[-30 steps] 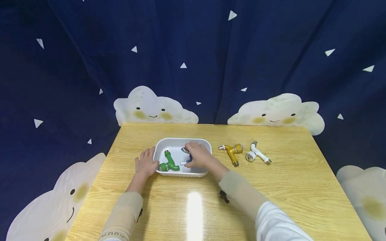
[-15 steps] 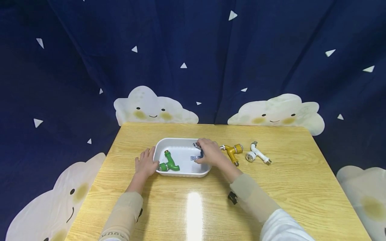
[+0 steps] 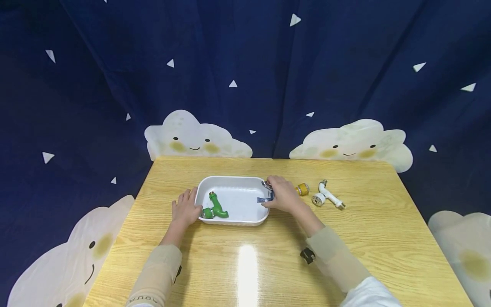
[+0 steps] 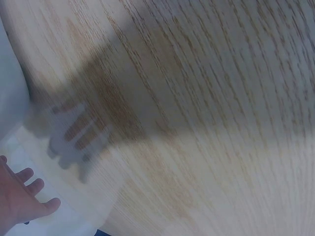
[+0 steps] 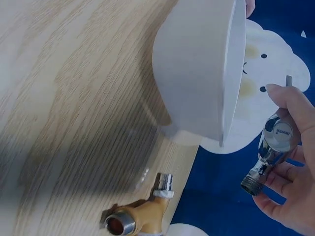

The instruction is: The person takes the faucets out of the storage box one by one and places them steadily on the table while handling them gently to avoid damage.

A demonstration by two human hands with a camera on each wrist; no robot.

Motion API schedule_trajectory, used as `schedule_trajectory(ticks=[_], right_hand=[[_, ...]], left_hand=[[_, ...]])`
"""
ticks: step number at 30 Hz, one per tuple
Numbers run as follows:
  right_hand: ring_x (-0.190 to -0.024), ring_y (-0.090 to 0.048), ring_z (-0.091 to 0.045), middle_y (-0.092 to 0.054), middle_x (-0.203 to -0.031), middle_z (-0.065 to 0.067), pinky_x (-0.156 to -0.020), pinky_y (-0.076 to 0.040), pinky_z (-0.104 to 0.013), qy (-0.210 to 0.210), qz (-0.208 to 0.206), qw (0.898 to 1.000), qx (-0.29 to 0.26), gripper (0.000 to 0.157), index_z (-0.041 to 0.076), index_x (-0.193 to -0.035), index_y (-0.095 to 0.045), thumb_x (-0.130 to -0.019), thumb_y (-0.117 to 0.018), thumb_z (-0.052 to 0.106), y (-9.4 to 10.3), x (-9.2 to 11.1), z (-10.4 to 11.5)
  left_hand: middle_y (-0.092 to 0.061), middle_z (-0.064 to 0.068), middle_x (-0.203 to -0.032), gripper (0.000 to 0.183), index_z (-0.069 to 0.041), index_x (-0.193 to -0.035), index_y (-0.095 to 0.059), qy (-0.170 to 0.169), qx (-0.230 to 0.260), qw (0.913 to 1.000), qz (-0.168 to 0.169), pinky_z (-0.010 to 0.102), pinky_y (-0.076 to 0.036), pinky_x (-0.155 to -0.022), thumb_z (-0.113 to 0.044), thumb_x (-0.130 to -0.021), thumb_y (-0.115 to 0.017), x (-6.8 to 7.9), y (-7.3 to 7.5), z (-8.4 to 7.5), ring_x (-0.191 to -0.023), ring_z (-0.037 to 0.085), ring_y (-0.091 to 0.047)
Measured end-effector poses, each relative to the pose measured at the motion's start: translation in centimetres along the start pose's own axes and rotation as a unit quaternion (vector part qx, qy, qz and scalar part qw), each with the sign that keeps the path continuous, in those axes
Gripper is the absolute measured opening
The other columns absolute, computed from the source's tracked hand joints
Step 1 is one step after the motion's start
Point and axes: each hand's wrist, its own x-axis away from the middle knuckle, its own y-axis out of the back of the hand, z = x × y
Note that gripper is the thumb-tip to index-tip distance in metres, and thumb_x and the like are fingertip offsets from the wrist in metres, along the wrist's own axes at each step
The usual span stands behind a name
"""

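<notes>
In the head view my right hand (image 3: 284, 195) holds a chrome tap (image 3: 264, 199) over the right end of a white tray (image 3: 234, 222). The right wrist view shows the tap (image 5: 278, 135) raised beside the tray wall, its threaded end pointing down and the thumb along its upper part. A green tap (image 3: 216, 207) lies inside the tray at the left. My left hand (image 3: 186, 208) rests against the tray's left end, thumb by the rim. Seen from the left wrist, its fingers are spread apart and hold nothing.
Right of the tray lies a yellow tap (image 3: 302, 189), mostly covered by the right hand in the head view. Further right is a white tap (image 3: 326, 195) on the wooden table (image 3: 215, 264). A dark blue curtain (image 3: 245, 55) with printed clouds hangs behind the table.
My right hand has moved right with the chrome tap, from the tray's middle to its right end, now covering much of the yellow tap. The left hand and green tap have stayed put.
</notes>
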Motion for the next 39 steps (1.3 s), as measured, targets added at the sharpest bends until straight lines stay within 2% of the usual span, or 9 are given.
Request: schedule_trajectory(ticks=[5,11,21,24,30,39], right_hand=[[-0.087,-0.051,-0.021,-0.055,-0.092,-0.002,-0.076,-0.045,-0.040,-0.014,-0.008,1.000,-0.007,0.062,0.009,-0.103,-0.053,-0.058,-0.082,0.039,0.3,0.9,-1.0],[-0.075,-0.046,-0.019,-0.050,-0.081,0.000,-0.066,-0.041,-0.035,-0.011,-0.008,1.000,-0.005,0.056,0.008,-0.096,-0.053,-0.057,-0.083,0.036,-0.1,1.9,-2.0],[-0.080,-0.051,-0.021,-0.055,-0.087,-0.002,-0.070,-0.046,-0.041,-0.019,0.000,1.000,0.002,0.062,0.008,-0.103,-0.054,-0.058,-0.081,0.040,-1.0,3.4,-3.1],[-0.078,-0.050,-0.020,-0.054,-0.085,-0.001,-0.065,-0.046,-0.039,-0.020,-0.004,1.000,0.007,0.061,0.009,-0.102,-0.053,-0.057,-0.081,0.041,-1.5,3.9,-3.5],[-0.065,-0.044,-0.016,-0.048,-0.074,0.002,-0.052,-0.037,-0.031,-0.027,-0.014,1.000,-0.003,0.057,0.010,-0.091,-0.052,-0.053,-0.083,0.039,-2.6,5.0,-4.4],[-0.074,-0.046,-0.018,-0.050,-0.079,0.001,-0.060,-0.040,-0.037,-0.059,0.016,0.998,0.003,0.060,0.012,-0.095,-0.053,-0.056,-0.079,0.049,-3.8,6.5,-5.2]], left_hand=[[-0.023,0.021,-0.145,0.073,-0.011,-0.146,-0.018,0.000,-0.002,1.0000,-0.002,0.067,-0.015,-0.100,-0.031,-0.080,-0.043,0.0,-0.1,0.0,-0.131,0.042,-0.022],[-0.023,0.020,-0.145,0.073,-0.011,-0.146,-0.018,0.001,0.000,1.0000,0.002,0.066,-0.015,-0.101,-0.031,-0.080,-0.043,0.0,0.0,0.0,-0.131,0.041,-0.021],[-0.022,0.021,-0.145,0.073,-0.011,-0.146,-0.017,0.000,-0.001,1.0000,0.005,0.066,-0.015,-0.100,-0.031,-0.080,-0.043,0.0,0.0,0.1,-0.131,0.041,-0.021],[-0.022,0.021,-0.145,0.073,-0.011,-0.146,-0.017,0.001,-0.002,1.0000,0.007,0.066,-0.015,-0.101,-0.031,-0.081,-0.043,0.0,0.0,0.1,-0.131,0.041,-0.020],[-0.021,0.021,-0.146,0.074,-0.011,-0.146,-0.016,0.003,-0.002,0.9999,0.010,0.066,-0.014,-0.101,-0.031,-0.081,-0.043,0.0,0.1,0.0,-0.132,0.041,-0.019],[-0.022,0.021,-0.145,0.073,-0.011,-0.146,-0.018,0.000,-0.002,1.0000,0.006,0.066,-0.014,-0.101,-0.031,-0.080,-0.043,0.0,0.0,0.0,-0.131,0.041,-0.020]])
